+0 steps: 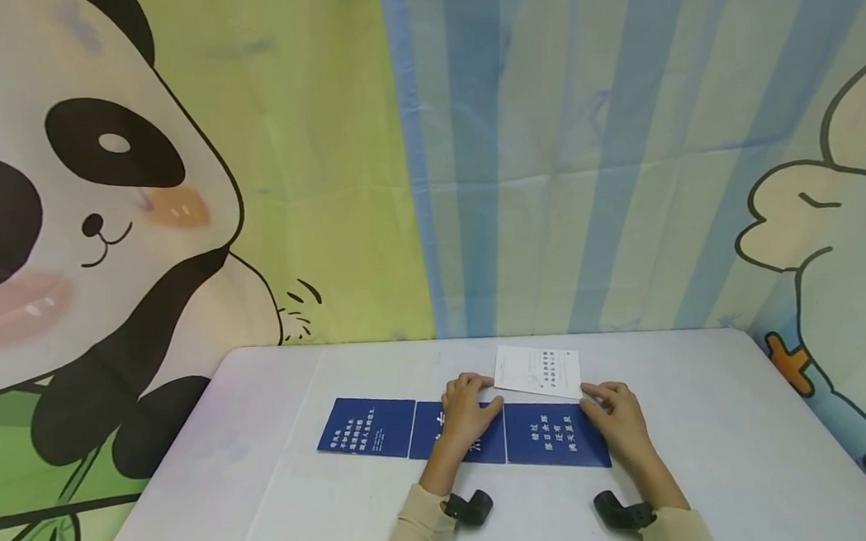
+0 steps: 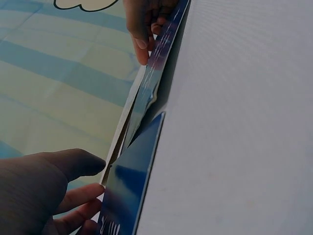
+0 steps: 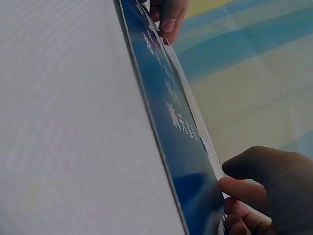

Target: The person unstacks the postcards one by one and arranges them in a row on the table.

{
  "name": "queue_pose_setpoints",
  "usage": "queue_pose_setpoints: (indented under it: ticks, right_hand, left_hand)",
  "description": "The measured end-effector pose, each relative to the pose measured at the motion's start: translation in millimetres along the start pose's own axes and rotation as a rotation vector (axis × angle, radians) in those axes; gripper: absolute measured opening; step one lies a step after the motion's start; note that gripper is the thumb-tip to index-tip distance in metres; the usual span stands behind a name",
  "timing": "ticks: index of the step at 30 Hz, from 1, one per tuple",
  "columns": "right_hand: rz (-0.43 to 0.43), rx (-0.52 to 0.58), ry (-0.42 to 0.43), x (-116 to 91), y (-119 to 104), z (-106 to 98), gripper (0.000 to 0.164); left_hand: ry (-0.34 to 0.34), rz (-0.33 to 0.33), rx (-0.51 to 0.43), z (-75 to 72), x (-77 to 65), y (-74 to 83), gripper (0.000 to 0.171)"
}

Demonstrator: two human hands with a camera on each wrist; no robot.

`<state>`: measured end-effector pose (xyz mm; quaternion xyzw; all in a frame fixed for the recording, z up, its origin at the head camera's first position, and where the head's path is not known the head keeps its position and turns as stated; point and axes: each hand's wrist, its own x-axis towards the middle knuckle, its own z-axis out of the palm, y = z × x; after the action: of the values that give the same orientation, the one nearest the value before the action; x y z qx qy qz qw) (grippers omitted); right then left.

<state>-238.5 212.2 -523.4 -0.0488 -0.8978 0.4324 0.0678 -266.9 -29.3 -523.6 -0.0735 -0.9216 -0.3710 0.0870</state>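
Note:
Three dark blue cards with white characters lie side by side: a left card (image 1: 368,427), a middle card (image 1: 425,445) and a right card (image 1: 558,434). A white printed card (image 1: 536,370) lies just beyond the right one. My left hand (image 1: 465,409) is over the middle card, fingertips by the white card's left edge. Beside the right card's far right corner, my right hand (image 1: 621,420) has its fingertips at the white card's near right corner. On both hands, thumb and forefinger stand apart. In the right wrist view, the forefinger (image 3: 242,191) touches a blue card's edge.
The cards lie on a white table (image 1: 344,516). A printed curtain (image 1: 530,149) with a panda and stripes hangs right behind the table's far edge. Black wrist devices (image 1: 471,508) sit on both wrists, by the beige sleeves.

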Motion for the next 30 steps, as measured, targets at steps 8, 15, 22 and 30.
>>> queue_pose_setpoints:
  ticks: [8, 15, 22, 30]
  right_hand:
    - [0.017, 0.048, 0.096, 4.2, 3.5, 0.1, 0.033]
    - [0.036, 0.105, 0.186, 2.9, 6.1, 0.4, 0.034]
    - [0.08, 0.217, 0.237, 0.9, 6.3, 2.9, 0.041]
    - [0.074, 0.244, 0.216, 1.8, 5.6, 3.8, 0.034]
  left_hand:
    - [0.058, 0.008, -0.079, 1.3, 4.8, 1.1, 0.022]
    - [0.142, 0.063, -0.197, 1.7, 4.8, 3.1, 0.012]
    - [0.192, 0.112, -0.231, 1.6, 3.4, 3.5, 0.009]
    - [0.098, 0.043, -0.368, -0.9, 6.0, 5.9, 0.012]
